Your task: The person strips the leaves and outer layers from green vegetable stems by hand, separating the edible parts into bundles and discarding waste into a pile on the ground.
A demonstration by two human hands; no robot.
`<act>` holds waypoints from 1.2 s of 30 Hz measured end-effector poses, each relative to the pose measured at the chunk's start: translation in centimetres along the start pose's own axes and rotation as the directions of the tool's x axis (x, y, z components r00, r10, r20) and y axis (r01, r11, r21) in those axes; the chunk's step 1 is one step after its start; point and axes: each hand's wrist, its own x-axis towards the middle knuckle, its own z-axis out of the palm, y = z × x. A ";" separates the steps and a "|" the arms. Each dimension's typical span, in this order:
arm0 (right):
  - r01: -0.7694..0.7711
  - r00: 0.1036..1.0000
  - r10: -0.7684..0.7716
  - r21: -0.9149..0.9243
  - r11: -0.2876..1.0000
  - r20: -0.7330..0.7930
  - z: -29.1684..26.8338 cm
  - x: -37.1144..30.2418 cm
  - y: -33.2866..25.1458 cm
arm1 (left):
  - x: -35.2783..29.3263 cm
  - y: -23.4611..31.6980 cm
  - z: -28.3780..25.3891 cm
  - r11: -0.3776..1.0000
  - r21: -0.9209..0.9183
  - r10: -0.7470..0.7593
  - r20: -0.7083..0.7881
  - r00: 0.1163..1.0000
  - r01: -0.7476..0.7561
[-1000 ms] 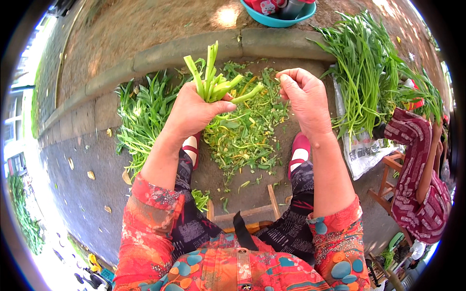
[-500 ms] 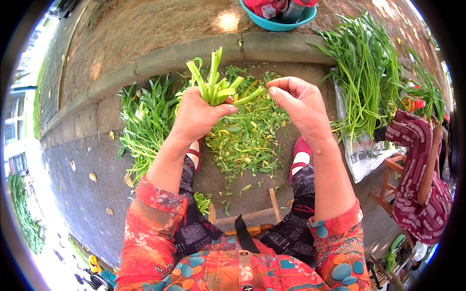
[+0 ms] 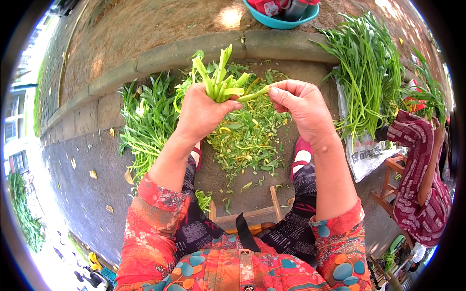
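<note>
nearest is the wearer's red floral shirt (image 3: 218,271), with dark patterned trousers (image 3: 200,227) and a low wooden frame (image 3: 247,214) between the knees. past the cuffs, two bare hands sit slightly apart, linked by one stalk. the left hand (image 3: 204,109) is closed around a bundle of pale green stalks (image 3: 218,80), their blunt ends pointing away from the body. the right hand (image 3: 301,103) pinches, between thumb and forefinger, the tip of a single stalk (image 3: 254,94) angling rightward from the bundle. too hard a tug could snap that stalk or drag its neighbours loose; a slack left grip could spill the bundle onto the scattered leaf trimmings (image 3: 247,140) on the ground below, where it would be hard to sort out. leafy greens (image 3: 145,114) lie to the left of the trimmings; to the right, a heap of long-stemmed greens (image 3: 364,80) rests partly on a pale sack (image 3: 365,157), near another person (image 3: 420,199) in maroon patterned clothes. farther off, beyond a stone kerb (image 3: 194,53), stands a turquoise basin (image 3: 276,22) holding red and grey items
</note>
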 end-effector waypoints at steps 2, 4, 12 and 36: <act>-0.009 1.000 0.009 0.026 1.000 0.000 0.0 -0.1 0.0 | 0.0 0.0 0.1 1.000 0.018 0.001 -0.008 1.000 0.000; -0.003 1.000 0.002 -0.044 0.999 -0.030 -0.1 0.0 0.3 | -0.1 0.0 0.2 1.000 0.030 0.004 -0.012 1.000 -0.004; 0.058 0.979 -0.169 -0.632 0.773 -0.116 0.2 0.0 0.5 | -0.5 0.5 0.6 0.999 0.040 -0.026 -0.023 0.999 0.027; -0.018 0.965 -0.140 -0.593 0.805 -0.220 -1.2 0.0 -0.3 | -0.3 0.2 -1.4 0.976 -0.073 -0.191 0.160 0.968 0.205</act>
